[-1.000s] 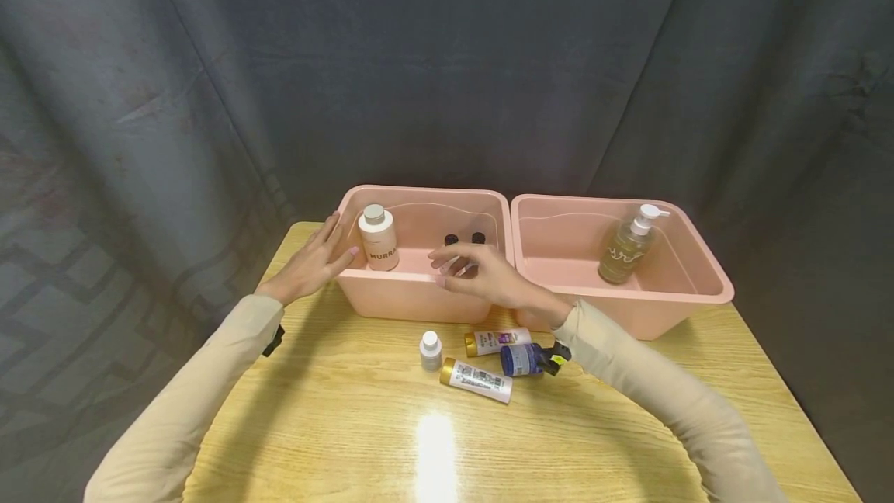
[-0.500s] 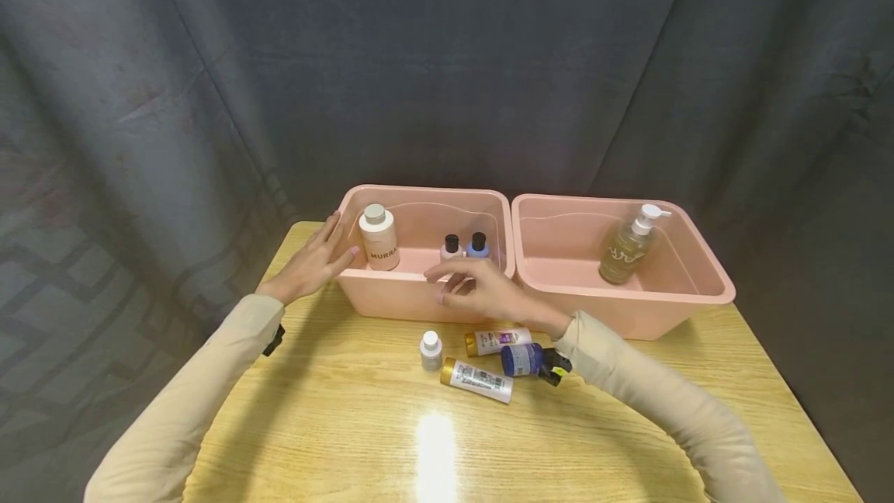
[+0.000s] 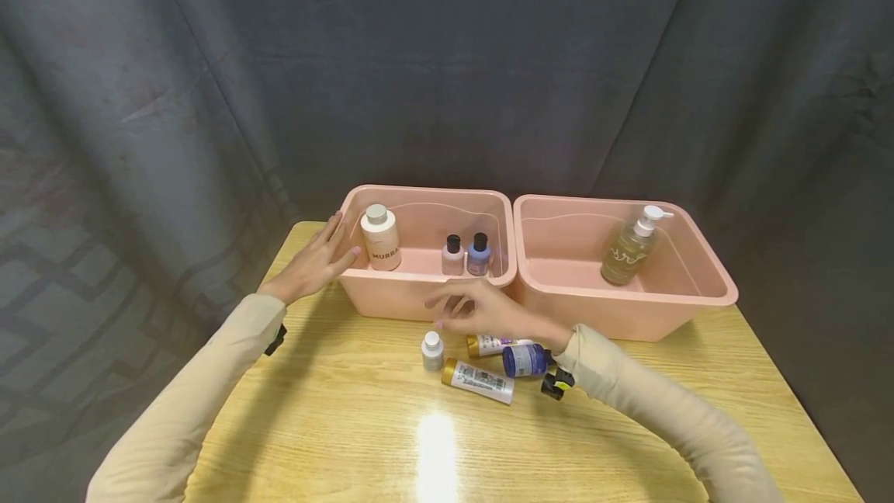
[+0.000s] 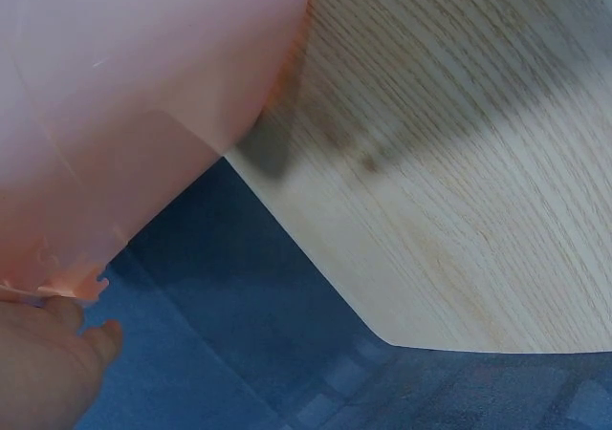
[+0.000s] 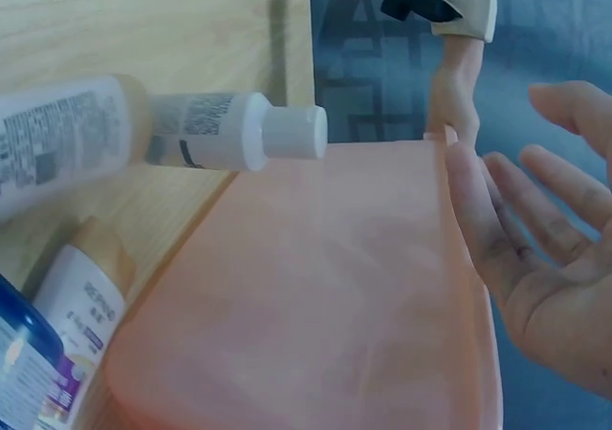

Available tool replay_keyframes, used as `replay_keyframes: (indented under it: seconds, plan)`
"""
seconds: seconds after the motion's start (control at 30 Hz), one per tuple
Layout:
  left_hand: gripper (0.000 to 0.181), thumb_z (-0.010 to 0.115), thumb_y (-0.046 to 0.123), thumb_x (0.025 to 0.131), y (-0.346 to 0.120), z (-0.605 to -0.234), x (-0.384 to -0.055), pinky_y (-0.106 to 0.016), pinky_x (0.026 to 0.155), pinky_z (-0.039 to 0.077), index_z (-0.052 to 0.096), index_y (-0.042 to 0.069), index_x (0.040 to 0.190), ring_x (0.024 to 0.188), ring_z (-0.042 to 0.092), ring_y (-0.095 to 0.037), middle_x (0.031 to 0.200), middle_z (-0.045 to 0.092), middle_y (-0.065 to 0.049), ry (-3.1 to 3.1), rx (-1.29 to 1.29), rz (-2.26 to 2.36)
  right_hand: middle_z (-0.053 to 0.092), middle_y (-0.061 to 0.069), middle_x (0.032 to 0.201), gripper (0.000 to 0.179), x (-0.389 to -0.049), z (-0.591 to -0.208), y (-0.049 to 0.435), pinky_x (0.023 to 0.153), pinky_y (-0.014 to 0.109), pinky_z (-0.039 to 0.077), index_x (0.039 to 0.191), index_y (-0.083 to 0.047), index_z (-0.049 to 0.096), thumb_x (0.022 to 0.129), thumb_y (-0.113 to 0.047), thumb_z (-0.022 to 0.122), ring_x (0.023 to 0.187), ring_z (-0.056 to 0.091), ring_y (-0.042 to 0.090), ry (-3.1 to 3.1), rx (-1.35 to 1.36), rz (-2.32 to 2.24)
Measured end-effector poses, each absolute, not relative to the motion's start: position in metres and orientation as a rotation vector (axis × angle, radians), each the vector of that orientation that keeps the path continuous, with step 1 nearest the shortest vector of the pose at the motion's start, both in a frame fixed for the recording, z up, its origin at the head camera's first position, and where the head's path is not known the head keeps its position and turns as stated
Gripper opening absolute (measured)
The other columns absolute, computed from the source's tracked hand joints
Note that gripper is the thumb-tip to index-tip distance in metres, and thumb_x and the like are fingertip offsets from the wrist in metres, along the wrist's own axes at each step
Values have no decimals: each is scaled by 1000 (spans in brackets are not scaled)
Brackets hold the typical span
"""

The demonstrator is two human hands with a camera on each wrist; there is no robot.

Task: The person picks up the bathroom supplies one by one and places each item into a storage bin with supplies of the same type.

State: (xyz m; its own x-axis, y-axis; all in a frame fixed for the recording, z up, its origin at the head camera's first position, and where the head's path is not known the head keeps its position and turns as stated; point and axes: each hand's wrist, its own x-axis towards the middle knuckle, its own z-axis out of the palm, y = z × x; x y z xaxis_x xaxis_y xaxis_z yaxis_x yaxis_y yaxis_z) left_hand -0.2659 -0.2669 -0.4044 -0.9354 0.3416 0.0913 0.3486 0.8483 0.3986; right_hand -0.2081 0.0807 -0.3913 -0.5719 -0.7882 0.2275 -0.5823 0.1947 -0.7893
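Note:
My left hand (image 3: pixel 310 262) rests at the left corner of the left pink bin (image 3: pixel 391 297), fingers extended along its rim. My right hand (image 3: pixel 485 309) holds nothing, its fingers loosely bent in front of that bin. Just below its fingertips a small white bottle (image 3: pixel 432 353) stands upright on the table. Beside it lie a white tube with a gold cap (image 3: pixel 482 383), a second gold-capped tube (image 3: pixel 486 345) partly behind the right hand, and a blue bottle (image 3: pixel 525 361). Inside the left bin stand a pale pink bottle (image 3: pixel 452 259) and a lavender-blue bottle (image 3: pixel 479 258), both black-capped.
A larger white bottle (image 3: pixel 382 243) marked "MURRA" stands at the left bin's left end. Against it on the right is another pink bin (image 3: pixel 621 315) holding a greenish pump bottle (image 3: pixel 625 254). A dark curtain (image 3: pixel 447 76) hangs behind the wooden table (image 3: pixel 335 425).
My right hand has drawn back from over the left bin toward the front, lowering near the small white bottle. The two black-capped bottles have come into fuller view. My left hand has stayed put.

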Motion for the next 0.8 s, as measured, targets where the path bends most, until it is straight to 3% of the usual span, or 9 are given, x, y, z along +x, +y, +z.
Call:
replay_keyframes:
  seconds: [0.23, 0.5, 0.8]
  plan:
    - [77, 40, 48, 104, -266, -404, -265, -61, 115, 13, 9, 2, 158, 147, 7, -45, 165, -5, -15, -3001, -562, -648, 69, 5, 118, 40, -206, -401, 79, 82, 32, 56, 125, -4, 65, 88, -14, 76, 96, 67, 27, 2219, -1304, -1283]
    - [76, 42, 45, 104, -267, -404, -266, -61, 115, 13, 9, 1, 157, 147, 7, -44, 165, -5, -15, -3000, -560, -647, 69, 7, 119, 39, -209, -413, 78, 83, 38, 56, 125, -4, 66, 88, -14, 76, 97, 66, 25, 2199, -1338, -1266]
    - [77, 41, 46, 104, -268, -405, -266, -62, 115, 13, 9, 1, 157, 146, 7, -46, 165, -5, -15, -3002, -558, -660, 67, 16, 115, 41, -212, -425, 73, 79, 32, 57, 124, 1, 65, 85, -5, 76, 90, 66, 22, 2175, -1366, -1237]
